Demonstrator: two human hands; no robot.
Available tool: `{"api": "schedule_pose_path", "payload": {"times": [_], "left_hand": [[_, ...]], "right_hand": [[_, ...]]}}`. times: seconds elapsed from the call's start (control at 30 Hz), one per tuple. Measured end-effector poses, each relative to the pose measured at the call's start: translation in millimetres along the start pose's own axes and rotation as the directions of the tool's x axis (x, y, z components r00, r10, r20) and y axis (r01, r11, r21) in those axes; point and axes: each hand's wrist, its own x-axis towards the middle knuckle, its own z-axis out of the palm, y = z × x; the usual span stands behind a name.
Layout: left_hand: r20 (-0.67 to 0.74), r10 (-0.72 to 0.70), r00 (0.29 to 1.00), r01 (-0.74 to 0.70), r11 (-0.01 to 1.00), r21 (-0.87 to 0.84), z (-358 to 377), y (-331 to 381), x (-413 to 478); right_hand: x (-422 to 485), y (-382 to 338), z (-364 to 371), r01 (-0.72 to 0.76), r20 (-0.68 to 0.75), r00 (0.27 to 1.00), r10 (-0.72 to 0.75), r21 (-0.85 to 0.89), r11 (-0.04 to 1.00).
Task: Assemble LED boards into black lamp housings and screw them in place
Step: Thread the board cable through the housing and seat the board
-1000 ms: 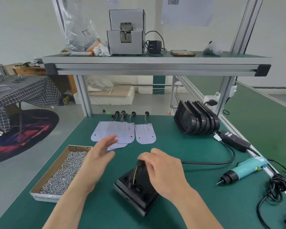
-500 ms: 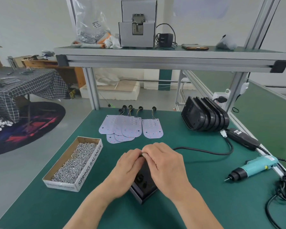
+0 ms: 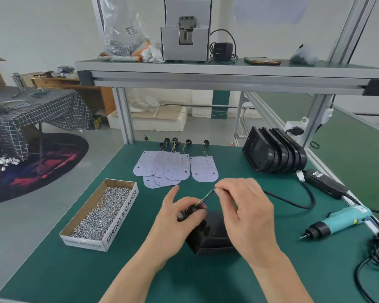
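- While the screw box (image 3: pixel 101 215) sits untouched at left, the left hand (image 3: pixel 173 226) curls round a black grommet (image 3: pixel 187 212) just above the housing (image 3: pixel 214 239).
- Half a second ago both hands were pressed together over the housing; now they stand apart, with coloured wires (image 3: pixel 207 195) stretched between them.
- The right hand (image 3: pixel 247 215) pinches the wires' far end.
- Likely the lead is being threaded through the housing, which rests on the mat; its board is hidden.
- Screwing has not begun: the screwdriver (image 3: pixel 341 221) lies idle at right.
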Motion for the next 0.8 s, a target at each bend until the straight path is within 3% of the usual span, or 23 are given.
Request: {"api": "schedule_pose_path", "payload": {"times": [0.07,0.13,0.23,0.3,0.4,0.47,0.53,0.6,0.7,0.8], "left_hand": [[-0.038,0.01,0.999,-0.01,1.0,-0.013,5.2,8.4,3.8],[-0.056,0.054,0.997,-0.051,0.998,0.048,8.3,17.9,8.3],[-0.026,0.183,0.983,-0.173,0.959,0.226,12.8,31.0,15.3],[0.017,0.287,0.958,-0.276,0.901,0.336,17.6,40.1,19.8],[0.12,0.358,0.926,-0.376,0.848,0.374,11.6,53.2,28.9],[0.193,0.337,0.921,-0.377,0.896,0.236,-6.5,56.5,37.9],[0.225,0.254,0.941,-0.239,0.967,-0.092,-27.9,55.0,44.2],[0.257,0.236,0.937,-0.114,0.903,-0.413,-39.5,46.1,49.0],[0.383,0.243,0.891,-0.009,0.854,-0.52,-37.0,34.0,52.9],[0.505,0.258,0.824,0.079,0.829,-0.553,-28.2,31.7,54.7]], "right_hand": [[6.6,-0.2,-13.7,-0.095,0.02,0.995,0.096,-0.013,0.995],[13.2,1.9,-30.8,-0.137,0.149,0.976,0.16,-0.153,0.979],[17.9,-7.5,-44.6,0.059,0.438,0.881,0.179,-0.478,0.876],[17.1,-17.1,-38.6,0.068,0.539,0.801,0.26,-0.514,0.855],[20.5,-8.4,-28.8,-0.225,0.576,0.729,0.37,-0.309,0.924],[24.0,4.4,-32.0,-0.375,0.557,0.745,0.367,-0.104,0.921],[22.9,12.5,-37.0,-0.551,0.541,0.742,0.395,0.157,0.82],[21.2,15.2,-38.2,-0.669,0.561,0.708,0.429,0.337,0.662],[21.2,13.4,-36.1,-0.714,0.624,0.684,0.377,0.469,0.52],[21.1,9.2,-33.3,-0.721,0.65,0.684,0.331,0.531,0.446]]}}
